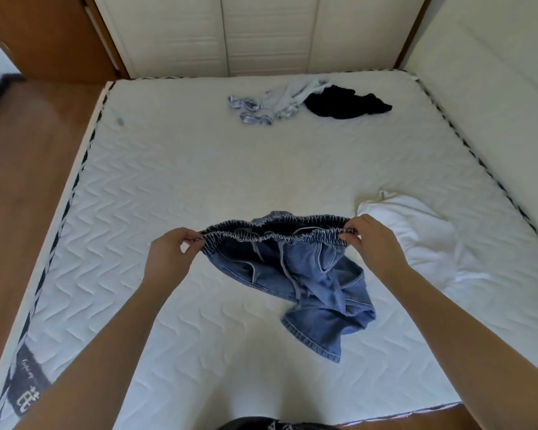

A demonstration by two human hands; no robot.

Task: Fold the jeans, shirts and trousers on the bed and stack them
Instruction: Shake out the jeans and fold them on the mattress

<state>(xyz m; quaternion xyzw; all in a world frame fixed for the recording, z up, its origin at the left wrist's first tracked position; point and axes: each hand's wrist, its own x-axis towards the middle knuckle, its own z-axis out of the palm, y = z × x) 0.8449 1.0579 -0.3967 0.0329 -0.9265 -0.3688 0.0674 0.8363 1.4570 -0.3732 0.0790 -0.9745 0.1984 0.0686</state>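
Observation:
Blue jeans point(311, 283) with an elastic drawstring waistband hang over the white quilted bed point(199, 169). My left hand point(171, 252) pinches the waistband's left end and my right hand point(373, 240) pinches its right end, stretching it level. The legs trail crumpled onto the mattress below, hem toward me. A crumpled white shirt point(423, 240) lies to the right of my right hand. At the far end lie a pale blue-and-white garment point(271, 103) and a black garment point(345, 102), both bunched up.
White wardrobe doors point(267, 35) stand behind the head of the bed. A white wall point(494, 72) runs along the right side. Wooden floor point(19, 169) lies to the left of the mattress edge.

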